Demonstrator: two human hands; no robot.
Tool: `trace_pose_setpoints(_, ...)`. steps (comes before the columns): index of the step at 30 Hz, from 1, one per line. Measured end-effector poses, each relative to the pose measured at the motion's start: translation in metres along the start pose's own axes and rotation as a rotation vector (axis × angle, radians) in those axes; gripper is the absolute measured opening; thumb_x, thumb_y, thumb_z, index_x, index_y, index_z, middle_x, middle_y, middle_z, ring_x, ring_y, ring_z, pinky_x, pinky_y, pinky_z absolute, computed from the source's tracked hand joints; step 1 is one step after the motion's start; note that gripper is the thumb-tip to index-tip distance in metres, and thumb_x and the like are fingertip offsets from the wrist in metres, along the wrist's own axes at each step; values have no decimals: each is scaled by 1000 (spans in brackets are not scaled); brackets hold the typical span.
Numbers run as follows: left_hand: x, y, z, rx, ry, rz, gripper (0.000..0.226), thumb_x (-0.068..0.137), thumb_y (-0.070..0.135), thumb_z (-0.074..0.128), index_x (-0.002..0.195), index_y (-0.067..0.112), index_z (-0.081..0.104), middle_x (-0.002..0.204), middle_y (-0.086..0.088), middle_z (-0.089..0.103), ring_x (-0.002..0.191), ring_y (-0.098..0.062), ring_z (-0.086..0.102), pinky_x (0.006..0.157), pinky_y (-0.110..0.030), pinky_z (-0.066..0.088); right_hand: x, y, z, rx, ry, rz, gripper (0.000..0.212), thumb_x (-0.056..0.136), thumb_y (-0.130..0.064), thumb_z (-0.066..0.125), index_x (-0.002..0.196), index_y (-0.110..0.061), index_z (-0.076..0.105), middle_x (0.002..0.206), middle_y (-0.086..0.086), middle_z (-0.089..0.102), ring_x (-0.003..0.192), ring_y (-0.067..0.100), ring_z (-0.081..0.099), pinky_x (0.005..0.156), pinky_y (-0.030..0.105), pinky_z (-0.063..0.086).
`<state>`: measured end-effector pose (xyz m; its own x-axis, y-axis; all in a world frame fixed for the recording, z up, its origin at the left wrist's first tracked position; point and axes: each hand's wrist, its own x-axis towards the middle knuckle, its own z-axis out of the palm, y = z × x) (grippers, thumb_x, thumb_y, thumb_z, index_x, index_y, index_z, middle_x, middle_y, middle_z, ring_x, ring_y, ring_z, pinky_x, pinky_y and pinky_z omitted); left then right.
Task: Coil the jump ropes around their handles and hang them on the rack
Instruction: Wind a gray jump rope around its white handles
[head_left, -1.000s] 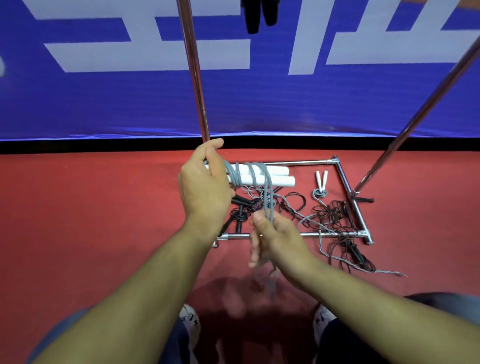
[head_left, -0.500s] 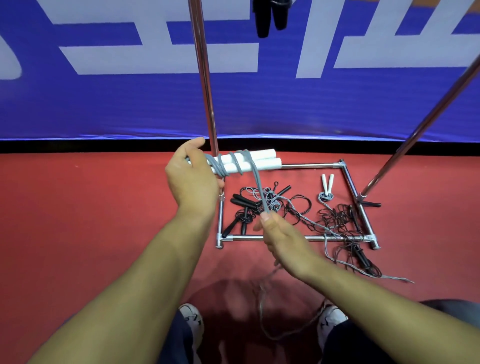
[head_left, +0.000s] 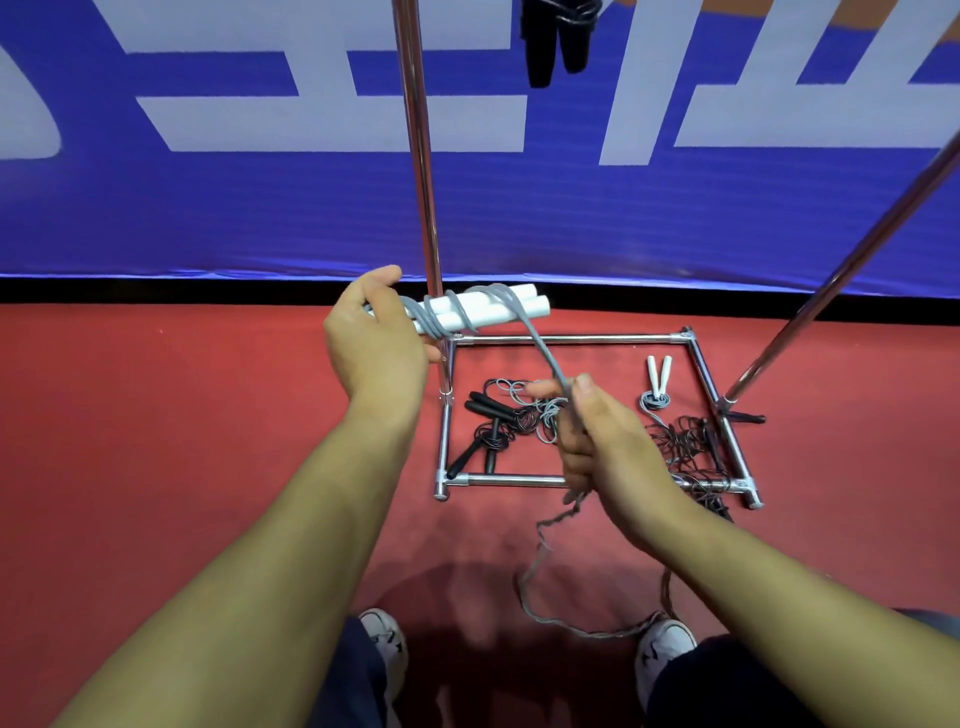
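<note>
The left hand (head_left: 376, 338) is gripping one end of a pair of white handles (head_left: 493, 310), held side by side and roughly level in front of the rack's left upright pole (head_left: 420, 156). Several turns of grey rope (head_left: 545, 353) are lying wound around the handles next to the left fingers. From the last turn the rope is running taut, down and to the right, into the right hand (head_left: 597, 436), which is pinching it between thumb and curled fingers. Below that hand the slack rope is hanging to the red floor (head_left: 156, 467) and looping between the person's two shoes (head_left: 387, 642).

The rack's rectangular metal base frame (head_left: 571, 339) is lying on the floor behind the hands. Inside it, at the left, black-handled ropes (head_left: 485, 410) are lying in a loose tangle with thin grey cord. Toward the right, a small pair of white handles with a grey coil (head_left: 657, 379) is lying near the frame's right bar, and a further tangle of dark cord (head_left: 691, 452) is spilling over the front right corner. A second rack pole (head_left: 841, 270) is slanting up from the right bar to the picture's right edge.

At the top edge, a pair of black handles (head_left: 556, 47) is hanging in front of the blue banner with white lettering (head_left: 208, 208).
</note>
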<state>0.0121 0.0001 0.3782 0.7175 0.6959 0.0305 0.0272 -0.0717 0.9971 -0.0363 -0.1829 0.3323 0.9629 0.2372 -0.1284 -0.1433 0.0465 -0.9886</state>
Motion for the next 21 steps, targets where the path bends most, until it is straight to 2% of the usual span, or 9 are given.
trace_pose_setpoints(3,-2,-1,4,-10,-3,-23,32,97,15,38,95,27,67,51,11,52,34,-16,55,41,-23,39,-3,4,0,-401,-49,-148,26,103,-17,47,119,-23,67,51,-20,50,46,-3,48,54,11,37)
trace_pose_setpoints(7,-19,2,11,-30,-167,-41,36,98,10,38,89,28,68,57,5,51,30,-13,46,37,-23,37,-4,23,0,-544,-103,-104,20,103,-13,43,101,-22,60,64,3,53,51,23,57,50,30,45)
trace_pose_setpoints(11,-19,2,6,-12,-399,-41,39,98,5,37,89,23,70,55,1,49,30,-12,38,34,-17,28,10,23,-19,-972,-9,-278,23,97,-14,40,106,-16,60,80,-9,63,75,24,62,66,30,41)
trace_pose_setpoints(13,-18,2,-1,73,-580,-27,40,98,5,36,91,21,71,45,5,48,30,-11,38,33,-16,26,18,8,-31,-953,79,-353,29,85,-16,42,102,-13,65,87,1,64,83,19,62,79,37,45)
trace_pose_setpoints(15,-22,4,-4,223,-712,7,40,97,5,35,93,20,72,42,7,48,31,-10,40,32,-16,28,24,-7,-45,-841,151,-444,20,83,-9,52,96,-18,64,94,-4,62,98,6,56,99,52,40)
trace_pose_setpoints(16,-24,4,-5,280,-727,23,39,98,5,35,96,18,72,44,7,50,32,-10,42,32,-17,30,25,-14,-50,-806,188,-478,22,85,-4,53,95,-21,63,98,-7,62,111,9,55,109,56,32)
trace_pose_setpoints(18,-24,3,-4,344,-663,62,36,98,7,37,99,14,72,49,3,52,31,-8,46,34,-18,35,25,-23,-58,-783,261,-502,23,90,-3,58,93,-27,59,99,-8,62,126,19,51,119,46,15)
trace_pose_setpoints(19,-23,1,-3,366,-596,97,34,99,9,38,100,15,72,51,3,53,31,-8,48,35,-19,37,26,-26,-61,-799,286,-518,24,89,-4,62,90,-27,58,96,-8,63,122,19,53,119,39,12)
trace_pose_setpoints(21,-23,-2,-1,419,-429,204,33,98,17,39,99,21,72,54,6,57,37,-10,57,41,-20,44,24,-28,-60,-911,286,-600,17,83,-8,66,83,-24,60,84,-7,61,94,15,57,118,38,16)
